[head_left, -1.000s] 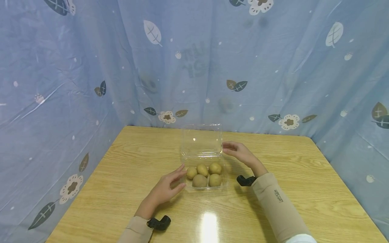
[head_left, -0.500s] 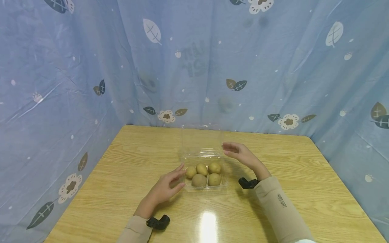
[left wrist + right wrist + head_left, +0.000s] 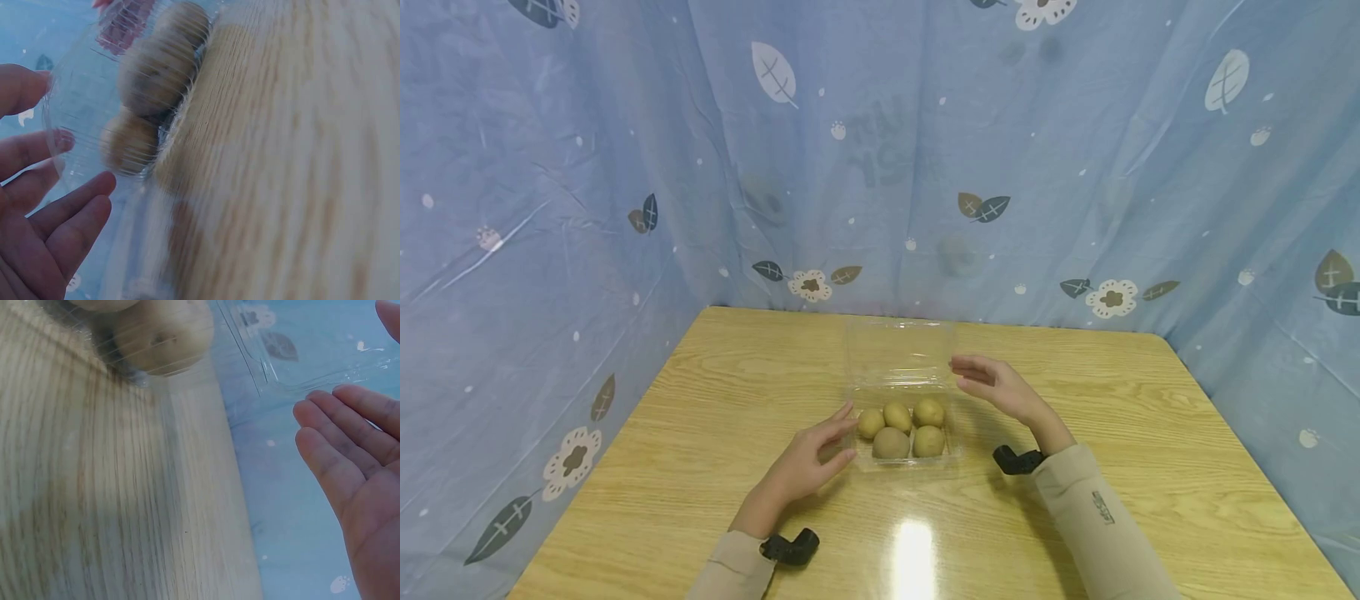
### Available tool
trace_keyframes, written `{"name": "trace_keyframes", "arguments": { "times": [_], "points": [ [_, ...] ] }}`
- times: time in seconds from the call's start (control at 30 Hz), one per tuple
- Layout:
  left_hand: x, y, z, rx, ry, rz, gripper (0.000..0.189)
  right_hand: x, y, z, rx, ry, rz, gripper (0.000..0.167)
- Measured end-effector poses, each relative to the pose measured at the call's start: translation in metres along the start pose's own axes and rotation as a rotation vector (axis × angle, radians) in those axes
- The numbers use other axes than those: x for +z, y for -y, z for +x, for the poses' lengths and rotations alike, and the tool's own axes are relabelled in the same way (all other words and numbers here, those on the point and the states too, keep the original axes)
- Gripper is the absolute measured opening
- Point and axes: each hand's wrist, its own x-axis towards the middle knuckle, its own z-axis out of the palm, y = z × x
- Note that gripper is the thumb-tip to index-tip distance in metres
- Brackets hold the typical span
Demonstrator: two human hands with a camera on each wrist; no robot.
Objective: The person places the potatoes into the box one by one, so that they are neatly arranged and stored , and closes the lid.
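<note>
A clear plastic clamshell box [image 3: 956, 446] lies on the table, its lid [image 3: 898, 352] raised and tilted back at the far side. Inside sit several round yellowish-brown things that look like potatoes [image 3: 928, 412]; a browner, larger one [image 3: 891, 444] is at the front left. My left hand [image 3: 801, 467] is at the box's left side, its fingers loosely extended; in the left wrist view its fingertips [image 3: 62, 140] are at the clear wall. By the lid's right edge is my right hand [image 3: 1003, 387], fingers nearly straight; whether they touch the lid [image 3: 312, 378] cannot be told.
The box stands in the middle of a wooden table [image 3: 737, 367]. A blue patterned curtain [image 3: 880, 150] hangs behind the table and along both sides. Black wrist devices [image 3: 793, 548] are worn on both wrists. Bright glare lies on the table's front part.
The lid has tilted farther back, its top edge now lower. My right hand has shifted slightly down and to the right. The left hand has barely moved.
</note>
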Motion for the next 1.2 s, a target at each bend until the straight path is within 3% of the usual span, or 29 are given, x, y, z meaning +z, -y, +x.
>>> {"name": "trace_keyframes", "arguments": {
  "times": [0.43, 0.8, 1.03, 1.2],
  "points": [
    [0.000, 0.001, 0.000, 0.005, -0.008, 0.015, 0.050, 0.004, 0.000, -0.011, -0.049, -0.013, -0.049, 0.047],
    [0.000, 0.001, 0.001, 0.030, -0.016, -0.001, 0.048, 0.008, -0.002, -0.021, -0.020, -0.022, -0.093, 0.052],
    [0.000, -0.001, 0.001, 0.027, -0.019, 0.003, 0.048, 0.010, -0.007, -0.025, -0.107, 0.008, -0.114, 0.048],
    [0.000, 0.001, 0.001, 0.011, -0.031, 0.020, 0.047, 0.013, -0.007, -0.030, -0.116, 0.018, -0.117, 0.047]
  ]
}}
